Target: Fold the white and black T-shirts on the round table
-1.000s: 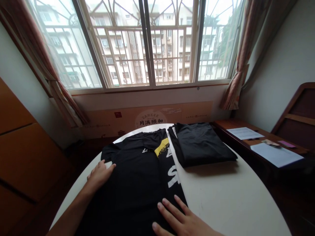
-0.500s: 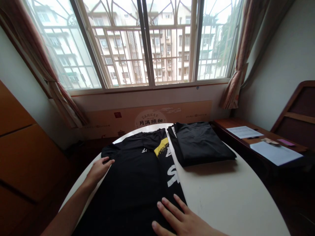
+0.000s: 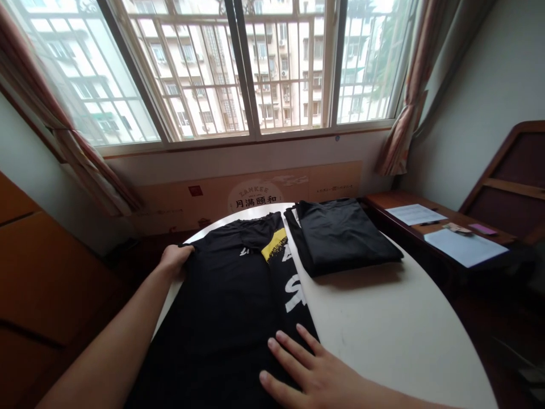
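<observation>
A black T-shirt [image 3: 230, 307] lies spread lengthwise on the white round table [image 3: 374, 318], its right side folded over so that a yellow patch and white lettering face up. At the shirt's far left, by the sleeve, my left hand [image 3: 176, 258] is closed on the cloth; its fingertips are partly hidden. My right hand [image 3: 310, 369] rests flat on the shirt's near right part, fingers spread. Just right of the shirt sits a stack of folded black clothes [image 3: 344, 236].
Beyond the table's right side stands a brown wooden desk [image 3: 374, 201] with white papers [image 3: 464, 245] and a pink slip [image 3: 482, 228]. A wooden cabinet [image 3: 38, 278] is at the left. Ahead, a barred window [image 3: 251, 74] hangs between tied curtains [image 3: 409, 125].
My left hand has moved slightly up and left along the shirt's edge and closed on the sleeve. My right hand stays flat on the cloth. The view has tilted down a little.
</observation>
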The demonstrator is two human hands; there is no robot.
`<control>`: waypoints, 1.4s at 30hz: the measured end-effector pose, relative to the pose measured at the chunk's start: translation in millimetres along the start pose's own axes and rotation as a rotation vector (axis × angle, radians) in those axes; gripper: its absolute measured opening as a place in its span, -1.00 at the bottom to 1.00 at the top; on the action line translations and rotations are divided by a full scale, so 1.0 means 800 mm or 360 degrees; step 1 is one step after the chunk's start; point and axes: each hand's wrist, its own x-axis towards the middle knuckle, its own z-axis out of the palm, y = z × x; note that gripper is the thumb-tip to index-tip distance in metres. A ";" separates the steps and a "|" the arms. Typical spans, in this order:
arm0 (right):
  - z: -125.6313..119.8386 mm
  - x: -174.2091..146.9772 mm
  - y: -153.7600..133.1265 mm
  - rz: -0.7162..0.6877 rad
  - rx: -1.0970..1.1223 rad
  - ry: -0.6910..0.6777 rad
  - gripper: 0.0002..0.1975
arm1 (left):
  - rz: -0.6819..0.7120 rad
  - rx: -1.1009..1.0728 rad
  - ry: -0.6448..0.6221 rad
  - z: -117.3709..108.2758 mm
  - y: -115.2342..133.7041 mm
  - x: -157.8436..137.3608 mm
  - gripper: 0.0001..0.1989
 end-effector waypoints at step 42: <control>-0.034 -0.001 0.008 0.0061 0.0557 -0.0292 -0.45 | 0.1048 0.0622 -0.0863 0.073 0.122 -0.179 -0.75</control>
